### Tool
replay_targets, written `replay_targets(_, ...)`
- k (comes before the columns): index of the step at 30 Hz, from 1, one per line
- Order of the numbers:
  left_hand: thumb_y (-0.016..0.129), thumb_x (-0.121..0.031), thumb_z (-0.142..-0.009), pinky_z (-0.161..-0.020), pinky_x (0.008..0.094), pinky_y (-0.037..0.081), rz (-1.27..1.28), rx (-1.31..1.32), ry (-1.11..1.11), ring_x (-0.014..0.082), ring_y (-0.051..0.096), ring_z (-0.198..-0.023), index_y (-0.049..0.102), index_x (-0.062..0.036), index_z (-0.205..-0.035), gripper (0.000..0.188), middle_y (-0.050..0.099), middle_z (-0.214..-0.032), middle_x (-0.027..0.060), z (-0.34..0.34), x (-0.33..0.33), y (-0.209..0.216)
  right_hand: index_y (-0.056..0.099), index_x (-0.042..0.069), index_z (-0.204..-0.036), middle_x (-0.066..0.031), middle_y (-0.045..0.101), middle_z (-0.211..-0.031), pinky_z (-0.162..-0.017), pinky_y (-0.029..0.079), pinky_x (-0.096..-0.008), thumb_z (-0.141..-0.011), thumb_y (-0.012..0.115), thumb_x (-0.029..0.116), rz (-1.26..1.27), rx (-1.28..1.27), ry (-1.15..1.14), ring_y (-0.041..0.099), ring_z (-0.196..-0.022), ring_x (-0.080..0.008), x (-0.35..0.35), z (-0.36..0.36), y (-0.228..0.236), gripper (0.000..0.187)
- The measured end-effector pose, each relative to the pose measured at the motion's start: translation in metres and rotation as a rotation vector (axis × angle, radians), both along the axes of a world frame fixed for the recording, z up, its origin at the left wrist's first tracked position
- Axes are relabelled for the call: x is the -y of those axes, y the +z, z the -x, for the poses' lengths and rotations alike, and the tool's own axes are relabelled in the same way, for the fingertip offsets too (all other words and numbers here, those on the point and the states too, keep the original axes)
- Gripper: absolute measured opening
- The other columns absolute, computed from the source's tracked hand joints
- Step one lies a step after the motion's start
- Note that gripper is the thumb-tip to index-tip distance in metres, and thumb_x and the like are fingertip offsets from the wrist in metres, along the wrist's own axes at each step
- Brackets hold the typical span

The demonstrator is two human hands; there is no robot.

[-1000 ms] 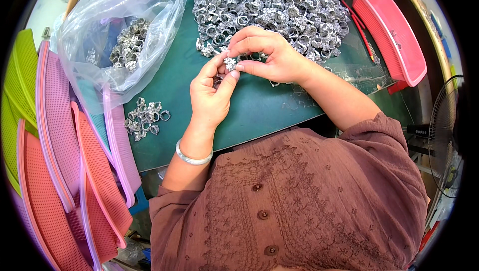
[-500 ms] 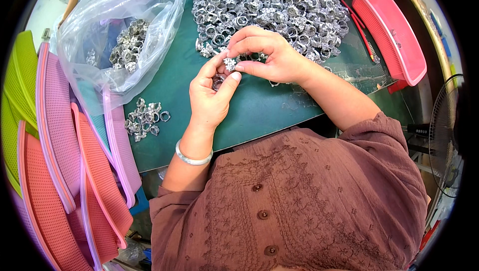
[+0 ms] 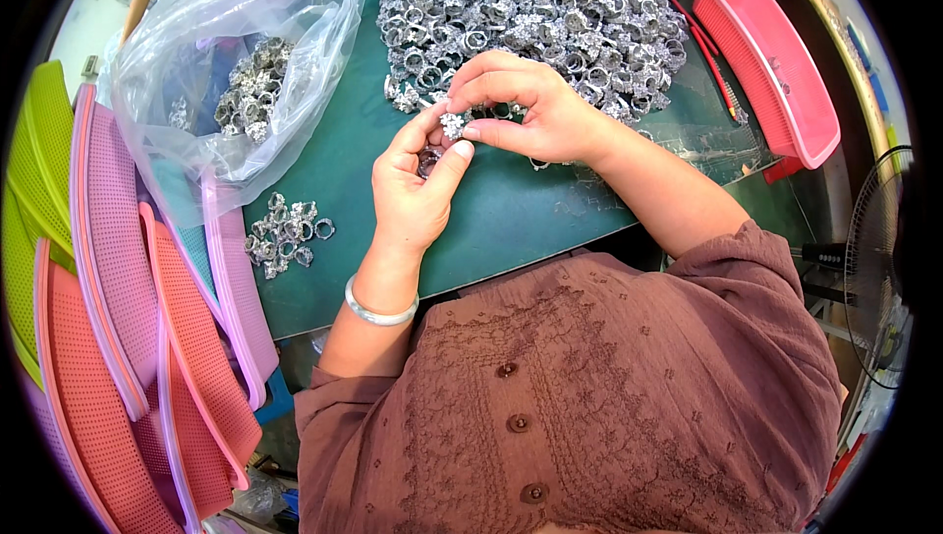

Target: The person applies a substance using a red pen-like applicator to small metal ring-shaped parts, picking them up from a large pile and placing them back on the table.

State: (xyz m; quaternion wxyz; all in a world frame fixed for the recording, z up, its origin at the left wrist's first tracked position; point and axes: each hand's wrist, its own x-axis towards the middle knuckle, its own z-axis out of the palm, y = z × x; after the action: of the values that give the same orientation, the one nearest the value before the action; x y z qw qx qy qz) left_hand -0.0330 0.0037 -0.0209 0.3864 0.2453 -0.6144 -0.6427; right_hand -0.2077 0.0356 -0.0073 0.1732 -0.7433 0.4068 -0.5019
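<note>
Between both hands sits a silver-coloured ring [image 3: 453, 125] with a cluster of pale stones on its face. My left hand [image 3: 416, 180] pinches it between thumb and fingers, and another ring [image 3: 429, 161] shows within the curl of that hand. The thumb and forefinger of my right hand [image 3: 540, 113] close on the stone cluster from the right. Part of one more ring [image 3: 503, 111] shows under the right palm; whether it is held I cannot tell. Just beyond my hands rises a large heap of similar rings [image 3: 530, 13]. A smaller group of rings [image 3: 285, 234] lies left of my left forearm.
An open clear plastic bag [image 3: 324, 62] with rings inside stands at the far left. Stacked plastic baskets [image 3: 108, 239] crowd the left edge. A pink basket [image 3: 776, 72] and red-handled pliers [image 3: 712, 53] lie at the right of the green table [image 3: 511, 239]; a fan [image 3: 874, 259] stands beyond.
My hands and the ring stay almost in place. At the top left, another person's arm has shifted slightly.
</note>
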Motion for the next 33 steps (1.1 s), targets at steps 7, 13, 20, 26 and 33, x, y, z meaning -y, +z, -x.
replay_targets(7,0.057,-0.001,-0.08,-0.045,0.0143,0.033,0.002,0.013,-0.005,0.0024,0.044,-0.058,0.05,0.0019,-0.115,0.036,0.05,-0.08,-0.0008,-0.0006,0.0002,0.0005,0.064,0.007,-0.092,-0.0069,0.058,-0.09,-0.064,0.045,-0.0263,-0.07,0.067,0.008,0.018,-0.001,-0.007,0.055,-0.081,-0.0183,0.0005,-0.0003,0.0002,0.022)
replay_targets(13,0.057,-0.001,-0.08,-0.045,0.0142,0.032,0.002,-0.001,-0.006,0.0025,0.044,-0.058,0.05,0.0019,-0.115,0.036,0.049,-0.08,-0.001,-0.0006,0.0004,-0.0004,0.064,0.006,-0.092,-0.0069,0.058,-0.09,-0.064,0.045,-0.0263,-0.07,0.067,0.008,0.007,0.003,-0.003,0.055,-0.081,-0.0183,-0.0001,0.0,0.0007,0.023)
replay_targets(20,0.057,0.0,-0.08,-0.044,0.0142,0.032,-0.007,-0.002,-0.008,0.0024,0.043,-0.058,0.05,0.0021,-0.116,0.036,0.048,-0.081,-0.001,-0.0006,0.0001,-0.0004,0.064,0.006,-0.092,-0.0073,0.058,-0.09,-0.063,0.045,-0.0263,-0.07,0.067,0.008,0.022,-0.006,-0.008,0.055,-0.08,-0.0183,0.0,0.0002,0.0008,0.022)
replay_targets(26,0.056,-0.001,-0.08,-0.045,0.0142,0.032,0.008,0.0,-0.009,0.0024,0.043,-0.058,0.05,0.0021,-0.115,0.036,0.049,-0.081,-0.0009,-0.0008,0.0002,-0.0005,0.064,0.006,-0.091,-0.0073,0.058,-0.09,-0.063,0.045,-0.0262,-0.07,0.067,0.008,0.024,-0.005,-0.009,0.055,-0.08,-0.0183,-0.0002,0.0002,0.001,0.022)
replay_targets(33,0.056,-0.001,-0.08,-0.045,0.0144,0.032,0.009,-0.001,-0.008,0.0025,0.043,-0.058,0.05,0.0021,-0.115,0.036,0.05,-0.08,-0.0006,-0.0007,0.0005,-0.0011,0.064,0.006,-0.091,-0.0076,0.058,-0.09,-0.063,0.045,-0.026,-0.07,0.067,0.007,0.029,-0.005,-0.008,0.055,-0.081,-0.0184,-0.0003,0.0,0.0012,0.022)
